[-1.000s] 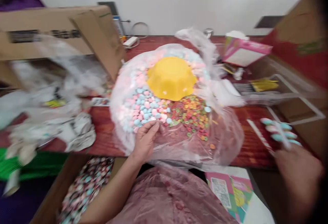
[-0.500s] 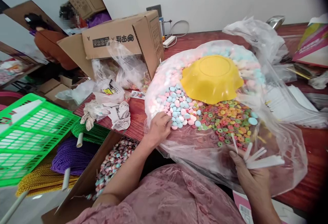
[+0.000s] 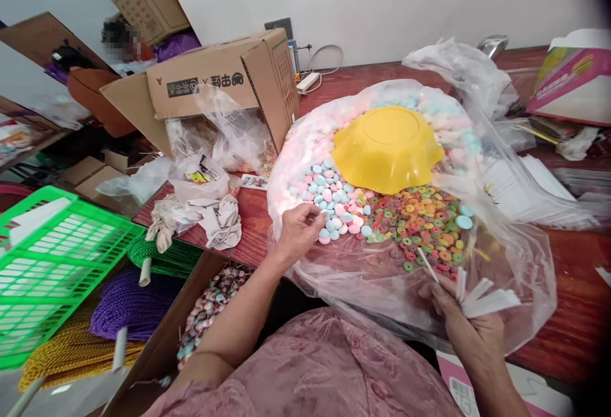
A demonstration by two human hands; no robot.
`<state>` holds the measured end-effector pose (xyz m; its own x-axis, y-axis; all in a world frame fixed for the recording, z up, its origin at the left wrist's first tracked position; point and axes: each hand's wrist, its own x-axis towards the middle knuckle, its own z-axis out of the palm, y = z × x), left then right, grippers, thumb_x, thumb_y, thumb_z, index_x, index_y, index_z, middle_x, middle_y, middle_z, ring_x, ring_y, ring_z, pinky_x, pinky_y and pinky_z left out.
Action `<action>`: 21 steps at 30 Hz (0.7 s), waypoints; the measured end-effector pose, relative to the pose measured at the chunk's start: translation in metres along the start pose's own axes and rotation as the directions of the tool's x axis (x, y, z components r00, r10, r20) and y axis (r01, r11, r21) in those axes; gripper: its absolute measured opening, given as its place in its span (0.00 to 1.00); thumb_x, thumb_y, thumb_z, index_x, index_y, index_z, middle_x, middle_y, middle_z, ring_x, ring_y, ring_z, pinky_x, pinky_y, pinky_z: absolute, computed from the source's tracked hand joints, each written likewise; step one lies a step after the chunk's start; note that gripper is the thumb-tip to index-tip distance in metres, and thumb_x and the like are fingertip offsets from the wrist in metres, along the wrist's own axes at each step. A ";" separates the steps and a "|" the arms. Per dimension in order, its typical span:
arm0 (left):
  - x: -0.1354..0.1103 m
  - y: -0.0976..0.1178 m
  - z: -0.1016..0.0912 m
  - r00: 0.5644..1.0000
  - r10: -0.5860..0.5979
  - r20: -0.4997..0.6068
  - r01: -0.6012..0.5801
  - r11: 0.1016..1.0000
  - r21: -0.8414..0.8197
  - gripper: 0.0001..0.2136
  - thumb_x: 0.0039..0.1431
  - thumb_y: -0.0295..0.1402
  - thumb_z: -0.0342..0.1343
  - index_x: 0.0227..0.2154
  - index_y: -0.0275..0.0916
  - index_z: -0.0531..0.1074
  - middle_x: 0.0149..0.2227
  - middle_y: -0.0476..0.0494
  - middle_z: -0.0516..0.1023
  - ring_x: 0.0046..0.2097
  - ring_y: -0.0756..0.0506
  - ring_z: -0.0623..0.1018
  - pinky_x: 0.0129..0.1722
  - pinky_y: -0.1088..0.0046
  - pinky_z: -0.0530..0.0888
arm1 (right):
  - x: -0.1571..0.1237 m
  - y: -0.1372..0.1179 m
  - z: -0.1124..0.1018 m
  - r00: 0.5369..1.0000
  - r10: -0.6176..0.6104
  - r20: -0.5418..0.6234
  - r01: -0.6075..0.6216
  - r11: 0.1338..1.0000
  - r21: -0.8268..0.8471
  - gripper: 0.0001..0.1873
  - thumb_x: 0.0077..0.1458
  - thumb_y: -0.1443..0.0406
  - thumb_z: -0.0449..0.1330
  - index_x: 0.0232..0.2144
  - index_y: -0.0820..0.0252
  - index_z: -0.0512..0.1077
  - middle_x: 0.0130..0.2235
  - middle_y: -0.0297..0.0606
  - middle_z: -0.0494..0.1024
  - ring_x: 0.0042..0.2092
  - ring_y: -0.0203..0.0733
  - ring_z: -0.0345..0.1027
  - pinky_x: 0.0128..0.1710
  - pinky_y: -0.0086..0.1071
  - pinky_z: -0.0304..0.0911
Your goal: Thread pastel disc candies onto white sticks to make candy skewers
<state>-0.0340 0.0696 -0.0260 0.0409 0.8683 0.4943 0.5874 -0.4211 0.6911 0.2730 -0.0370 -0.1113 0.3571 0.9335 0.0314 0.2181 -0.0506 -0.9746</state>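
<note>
A big clear plastic bag (image 3: 515, 258) lies open on the red wooden table (image 3: 580, 334). Inside it are pastel pink and blue candies (image 3: 329, 197), coloured ring candies (image 3: 420, 226) and an upturned yellow bowl (image 3: 386, 146). My left hand (image 3: 298, 232) is closed in a pinch on a pastel candy at the near edge of the heap. My right hand (image 3: 465, 321) is closed on a bundle of white sticks (image 3: 480, 296) over the bag's near right side.
An open cardboard box (image 3: 229, 79) with plastic bags stands at the table's left. Crumpled cloth (image 3: 214, 219) lies beside it. A green basket (image 3: 52, 258), yarn cones (image 3: 124, 302) and a box of wrapped sweets (image 3: 210, 305) sit lower left. A pink box (image 3: 573, 76) is far right.
My right hand came in from the far right with the sticks to the bag's near edge. My left hand lifted slightly and pinched a candy. The view swung left.
</note>
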 end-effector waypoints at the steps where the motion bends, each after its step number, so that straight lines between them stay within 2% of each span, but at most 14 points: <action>1: 0.003 0.003 0.008 0.996 0.093 0.012 -0.093 0.995 0.024 0.07 0.63 0.32 0.53 0.30 0.37 0.72 0.29 0.47 0.77 0.31 0.50 0.75 0.32 0.75 0.72 | -0.001 0.000 0.000 1.000 -0.017 0.002 0.017 0.999 -0.033 0.19 0.50 0.52 0.67 0.39 0.59 0.82 0.27 0.36 0.79 0.25 0.37 0.66 0.23 0.30 0.63; 2: 0.006 0.005 0.017 0.978 0.200 0.052 -0.203 0.977 0.069 0.07 0.63 0.30 0.52 0.29 0.37 0.72 0.31 0.45 0.78 0.34 0.49 0.76 0.35 0.73 0.73 | -0.001 -0.001 0.000 0.999 -0.040 0.011 0.041 0.997 -0.059 0.17 0.50 0.53 0.68 0.37 0.58 0.82 0.27 0.36 0.80 0.26 0.38 0.68 0.25 0.30 0.65; 4: 0.013 0.005 0.034 0.912 0.360 0.198 -0.396 0.899 0.188 0.09 0.63 0.25 0.49 0.27 0.37 0.71 0.34 0.41 0.78 0.38 0.46 0.77 0.40 0.70 0.73 | -0.004 -0.004 0.000 0.994 -0.101 0.030 0.103 0.991 -0.080 0.14 0.50 0.55 0.68 0.35 0.56 0.83 0.28 0.35 0.81 0.28 0.41 0.72 0.30 0.32 0.70; 5: 0.015 0.004 0.042 0.877 0.387 0.284 -0.457 0.855 0.245 0.11 0.62 0.23 0.48 0.26 0.37 0.70 0.35 0.40 0.78 0.39 0.45 0.76 0.40 0.69 0.73 | -0.005 -0.006 0.001 0.991 -0.130 0.038 0.133 0.988 -0.079 0.12 0.51 0.56 0.67 0.35 0.56 0.83 0.29 0.35 0.82 0.29 0.42 0.74 0.32 0.33 0.72; 7: 0.020 0.001 0.050 0.833 0.359 0.420 -0.509 0.794 0.331 0.12 0.61 0.21 0.46 0.26 0.37 0.70 0.34 0.39 0.77 0.38 0.44 0.75 0.40 0.67 0.72 | -0.006 -0.010 0.001 0.982 -0.184 0.045 0.187 0.979 -0.076 0.11 0.52 0.57 0.66 0.34 0.55 0.83 0.32 0.36 0.84 0.32 0.44 0.77 0.36 0.35 0.74; 10: 0.026 -0.005 0.049 0.817 0.297 0.495 -0.496 0.799 0.340 0.09 0.62 0.23 0.48 0.29 0.36 0.72 0.34 0.39 0.77 0.40 0.43 0.75 0.43 0.65 0.73 | -0.006 -0.011 0.002 0.970 -0.239 0.042 0.241 0.968 -0.072 0.10 0.55 0.58 0.65 0.36 0.54 0.83 0.36 0.37 0.85 0.35 0.45 0.79 0.39 0.36 0.75; 13: 0.033 -0.011 0.038 0.818 0.273 0.506 -0.437 0.867 0.239 0.05 0.58 0.26 0.54 0.36 0.37 0.74 0.40 0.39 0.79 0.44 0.42 0.76 0.47 0.64 0.73 | -0.005 -0.004 0.001 0.966 -0.256 0.029 0.257 0.964 -0.062 0.11 0.56 0.60 0.65 0.40 0.55 0.82 0.32 0.36 0.84 0.32 0.43 0.78 0.35 0.33 0.73; 15: 0.037 -0.015 0.034 0.817 0.259 0.515 -0.402 0.896 0.187 0.09 0.54 0.25 0.56 0.39 0.37 0.75 0.44 0.39 0.79 0.46 0.42 0.76 0.48 0.64 0.73 | -0.005 0.002 0.000 0.968 -0.251 0.028 0.252 0.966 -0.053 0.12 0.56 0.60 0.65 0.43 0.55 0.82 0.30 0.34 0.83 0.30 0.42 0.77 0.31 0.31 0.72; 18: 0.043 -0.020 0.037 0.811 0.225 0.540 -0.376 0.907 0.188 0.11 0.51 0.23 0.56 0.38 0.37 0.76 0.41 0.38 0.80 0.46 0.41 0.77 0.48 0.63 0.73 | -0.005 0.006 0.000 0.969 -0.247 0.033 0.248 0.968 -0.047 0.14 0.57 0.61 0.65 0.45 0.55 0.81 0.30 0.34 0.83 0.29 0.41 0.76 0.30 0.30 0.71; 19: 0.044 -0.020 0.039 0.816 0.211 0.537 -0.362 0.912 0.191 0.11 0.50 0.22 0.55 0.37 0.36 0.76 0.40 0.39 0.80 0.45 0.41 0.77 0.48 0.62 0.73 | -0.005 0.005 0.000 0.968 -0.249 0.034 0.251 0.967 -0.046 0.14 0.57 0.62 0.65 0.46 0.55 0.81 0.30 0.34 0.83 0.30 0.41 0.76 0.31 0.30 0.71; 21: 0.046 -0.019 0.045 0.853 0.187 0.487 -0.303 0.938 0.169 0.13 0.49 0.22 0.55 0.38 0.37 0.76 0.38 0.40 0.80 0.44 0.42 0.77 0.47 0.62 0.73 | -0.006 0.003 0.000 0.964 -0.265 0.034 0.266 0.963 -0.048 0.13 0.57 0.62 0.65 0.45 0.55 0.81 0.30 0.34 0.83 0.30 0.41 0.76 0.31 0.30 0.72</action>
<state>-0.0070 0.1288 -0.0398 0.5383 0.7895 0.2948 0.6755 -0.6133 0.4093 0.2713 -0.0424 -0.1144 0.2555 0.9252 0.2806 0.3487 0.1825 -0.9193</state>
